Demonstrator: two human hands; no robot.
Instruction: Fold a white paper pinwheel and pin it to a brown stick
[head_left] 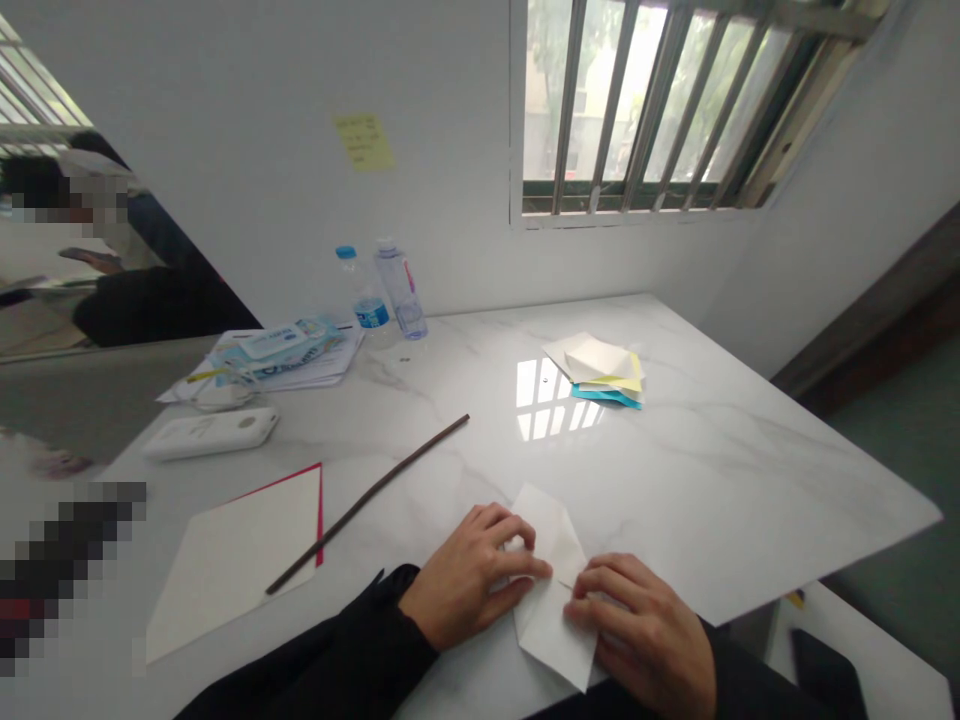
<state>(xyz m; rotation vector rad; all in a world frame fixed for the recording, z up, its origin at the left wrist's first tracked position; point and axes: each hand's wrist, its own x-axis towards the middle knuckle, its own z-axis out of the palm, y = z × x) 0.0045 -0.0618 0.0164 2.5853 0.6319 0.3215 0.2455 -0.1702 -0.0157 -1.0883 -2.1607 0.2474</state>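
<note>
A white sheet of paper, folded with creased flaps, lies at the front edge of the marble-patterned table between my hands. My left hand is at its left side, index finger and thumb on the paper and the other fingers curled. On the right side, my right hand has its bent fingers pressed together on the paper's edge, its thumb mostly hidden. Left of my hands, a thin dark brown stick lies across the corner of a stack of cream paper sheets with a red sheet showing beneath.
Folded white, yellow and blue papers lie at the back right. Two plastic bottles stand by the wall. A wipes packet on papers and a white oblong device are at the left. Another person sits beyond the partition.
</note>
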